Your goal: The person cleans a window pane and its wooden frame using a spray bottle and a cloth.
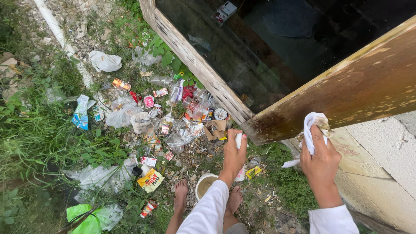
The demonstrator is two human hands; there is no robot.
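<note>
Right hand (pixel 320 161): closes around a bunched white cloth (pixel 313 130), fingers curled tight, and presses it to the lower edge of a weathered wooden shutter (pixel 346 93), apparently a grip chosen so the wad stays flat against the board.

Left hand (pixel 234 155): wraps the corner of the same shutter, fingers folded over something small and white that cannot be made out clearly; the grip appears to steady the swung-open panel.

Sleeves: both arms wear white, reaching forward from the camera.

Feet: bare, planted on gravelly soil on either side of a small white tub (pixel 204 183), which sits just in front of the toes, within easy reach below the hands.

Shutter surface: brown wood, blotched with pale spots and dark staining near the corner by the left hand.

Window frame (pixel 195 65): rough grey timber running diagonally, with dark glass behind it.

Wall (pixel 385 151): pale rough block beneath the shutter, at the right.

Ground: a scatter of litter (pixel 147 121), meaning plastic bags, wrappers, bottles and a tin, lies beyond the feet among weeds.

Further off: a white pipe (pixel 60 37) crosses the stony ground at upper left, grass thick beside it.
</note>
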